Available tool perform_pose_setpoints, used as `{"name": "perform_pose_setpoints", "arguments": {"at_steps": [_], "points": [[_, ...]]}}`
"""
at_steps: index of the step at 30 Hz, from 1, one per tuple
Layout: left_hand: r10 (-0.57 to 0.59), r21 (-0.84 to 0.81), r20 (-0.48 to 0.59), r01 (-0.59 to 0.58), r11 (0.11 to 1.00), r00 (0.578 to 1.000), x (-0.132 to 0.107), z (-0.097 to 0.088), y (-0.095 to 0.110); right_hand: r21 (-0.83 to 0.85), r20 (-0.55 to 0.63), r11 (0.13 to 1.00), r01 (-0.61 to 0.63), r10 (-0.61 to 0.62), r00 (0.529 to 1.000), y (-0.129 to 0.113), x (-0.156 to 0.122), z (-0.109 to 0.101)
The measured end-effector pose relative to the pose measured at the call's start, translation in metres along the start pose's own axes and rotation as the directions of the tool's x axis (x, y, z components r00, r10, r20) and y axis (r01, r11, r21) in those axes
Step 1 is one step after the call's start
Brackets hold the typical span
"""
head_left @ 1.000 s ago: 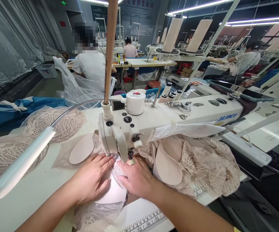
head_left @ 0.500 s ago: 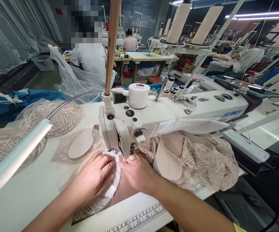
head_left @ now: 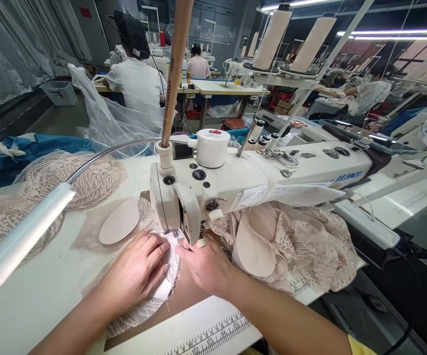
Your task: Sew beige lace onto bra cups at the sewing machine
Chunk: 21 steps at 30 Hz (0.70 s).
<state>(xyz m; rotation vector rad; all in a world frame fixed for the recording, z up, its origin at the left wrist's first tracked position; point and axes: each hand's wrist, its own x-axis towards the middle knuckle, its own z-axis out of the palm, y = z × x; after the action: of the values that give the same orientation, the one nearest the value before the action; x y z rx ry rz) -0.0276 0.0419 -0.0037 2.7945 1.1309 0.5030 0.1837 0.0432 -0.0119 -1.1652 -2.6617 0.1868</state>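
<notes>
My left hand (head_left: 139,268) lies over a lace bra cup (head_left: 132,320) with white edging, its fingers bent on the fabric and its thumb tucked beneath. My right hand (head_left: 209,266) is closed at the opposite edge of the work, thumb pointing toward the lace; its fingertips are partly hidden by the machine head. Both hands are just in front of the needle area of a white sewing machine (head_left: 169,202). The edging runs under the presser foot (head_left: 172,231). A beige sheet (head_left: 187,286) lies under the work. Stitching at the needle is too small to make out.
Finished-looking lace cups (head_left: 76,177) lie at left, near a smooth oval pad (head_left: 120,221). A lamp (head_left: 24,241) crosses the left side. Beige lace pieces (head_left: 309,246) pile up at right. A printed ruler (head_left: 217,335) edges the table. A co-worker in white (head_left: 135,88) sits ahead.
The view has shifted slightly. My left hand has moved a little left and turned, opening a wider gap between fingers and thumb. My right thumb has moved slightly left along the lace edge.
</notes>
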Motion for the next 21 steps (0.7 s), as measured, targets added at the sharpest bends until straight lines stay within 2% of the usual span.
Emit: {"name": "perform_pose_setpoints", "arguments": {"at_steps": [5, 9, 21], "points": [[0.091, -0.019, -0.037, -0.092, 0.996, 0.995, 0.0014, 0.0041, -0.0021, 0.002, 0.011, 1.0, 0.013, -0.013, 1.0, -0.0011, 0.0003, -0.0009], [0.154, -0.049, -0.015, -0.155, 0.987, 0.988, 0.0004, 0.0056, -0.005, 0.036, 0.004, 0.999, 0.025, -0.025, 1.0, -0.0006, -0.0007, -0.0008], [0.118, -0.051, 0.032, -0.117, 0.992, 0.992, 0.0017, 0.0047, -0.0092, 0.037, 0.012, 0.999, -0.028, 0.028, 1.0, -0.0032, 0.0029, -0.0029]]}}
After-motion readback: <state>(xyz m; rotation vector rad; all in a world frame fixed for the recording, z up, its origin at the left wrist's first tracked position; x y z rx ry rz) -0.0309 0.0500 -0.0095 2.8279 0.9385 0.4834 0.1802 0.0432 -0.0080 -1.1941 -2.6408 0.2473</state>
